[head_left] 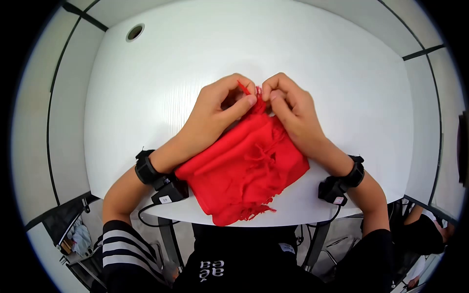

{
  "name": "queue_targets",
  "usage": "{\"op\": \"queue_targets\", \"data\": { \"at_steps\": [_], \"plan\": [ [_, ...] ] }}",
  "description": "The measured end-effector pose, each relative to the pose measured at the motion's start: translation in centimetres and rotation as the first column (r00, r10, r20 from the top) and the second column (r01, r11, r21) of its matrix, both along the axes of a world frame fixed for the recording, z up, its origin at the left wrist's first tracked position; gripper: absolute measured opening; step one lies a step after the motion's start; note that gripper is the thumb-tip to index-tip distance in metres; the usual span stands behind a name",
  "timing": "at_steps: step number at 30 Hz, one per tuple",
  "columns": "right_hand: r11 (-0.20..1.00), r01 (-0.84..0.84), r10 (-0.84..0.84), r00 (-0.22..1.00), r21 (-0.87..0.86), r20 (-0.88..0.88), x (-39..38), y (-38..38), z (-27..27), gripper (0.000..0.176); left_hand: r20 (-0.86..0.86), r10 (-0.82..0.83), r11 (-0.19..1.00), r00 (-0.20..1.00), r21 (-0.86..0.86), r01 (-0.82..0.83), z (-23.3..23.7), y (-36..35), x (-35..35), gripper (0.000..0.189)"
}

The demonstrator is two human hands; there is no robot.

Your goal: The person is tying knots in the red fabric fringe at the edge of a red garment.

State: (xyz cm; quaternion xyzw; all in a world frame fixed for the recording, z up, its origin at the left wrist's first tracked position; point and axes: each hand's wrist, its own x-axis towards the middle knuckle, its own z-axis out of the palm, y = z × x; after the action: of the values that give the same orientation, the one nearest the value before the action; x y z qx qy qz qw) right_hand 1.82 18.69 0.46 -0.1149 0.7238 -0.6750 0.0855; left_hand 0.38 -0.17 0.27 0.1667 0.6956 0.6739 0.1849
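A red scarf with knotted fringe lies bunched on the white table, its lower end hanging slightly over the front edge. Both hands meet at its far end. My left hand is closed, thumb and forefinger pinching the scarf's fringe, and a thin red pointed strip sticks up between its fingers. Opposite it, my right hand is also closed, with its fingertips on the same bunch of fringe strands. The exact strands between the fingertips are too small to make out.
The white table has a round cable hole at the back left. Grey partitions enclose the sides. Black wrist devices with cables rest near the front edge. Another person is partly visible at lower right.
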Motion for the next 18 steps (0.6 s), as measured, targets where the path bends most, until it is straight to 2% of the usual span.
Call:
{"op": "queue_targets", "data": {
  "at_steps": [2, 4, 10, 12, 14, 18],
  "plan": [
    [1.0, 0.008, -0.01, 0.996, -0.019, -0.085, 0.0, -0.3, -0.3, 0.01, -0.02, 0.033, 0.999, 0.999, 0.008, -0.033, -0.4, 0.1, -0.1, 0.01],
    [0.999, -0.037, 0.038, 0.996, 0.015, -0.079, -0.2, 0.1, -0.5, 0.013, 0.08, 0.061, 0.997, 0.995, 0.032, -0.063, 0.2, 0.1, -0.1, 0.01],
    [0.999, -0.029, 0.031, 0.995, 0.017, -0.094, -0.2, 0.1, -0.8, 0.011, 0.121, 0.053, 0.998, 0.991, 0.014, -0.055, 0.5, -0.3, -0.3, 0.014],
    [1.0, -0.022, 0.023, 0.996, 0.012, -0.09, -0.2, 0.1, -0.7, 0.01, 0.123, 0.063, 0.997, 0.99, 0.038, -0.069, 0.6, 0.2, -0.3, 0.014],
    [0.998, -0.035, 0.043, 0.987, 0.052, -0.156, -0.2, 0.2, -0.8, 0.007, 0.125, 0.085, 0.995, 0.989, 0.049, -0.092, 0.5, 0.3, -0.1, 0.014],
    [0.996, -0.069, 0.076, 0.989, 0.06, -0.129, -0.2, 0.4, -0.5, 0.006, 0.07, 0.061, 0.997, 0.996, 0.038, -0.064, 0.1, 0.6, -0.4, 0.013]
  ]
}}
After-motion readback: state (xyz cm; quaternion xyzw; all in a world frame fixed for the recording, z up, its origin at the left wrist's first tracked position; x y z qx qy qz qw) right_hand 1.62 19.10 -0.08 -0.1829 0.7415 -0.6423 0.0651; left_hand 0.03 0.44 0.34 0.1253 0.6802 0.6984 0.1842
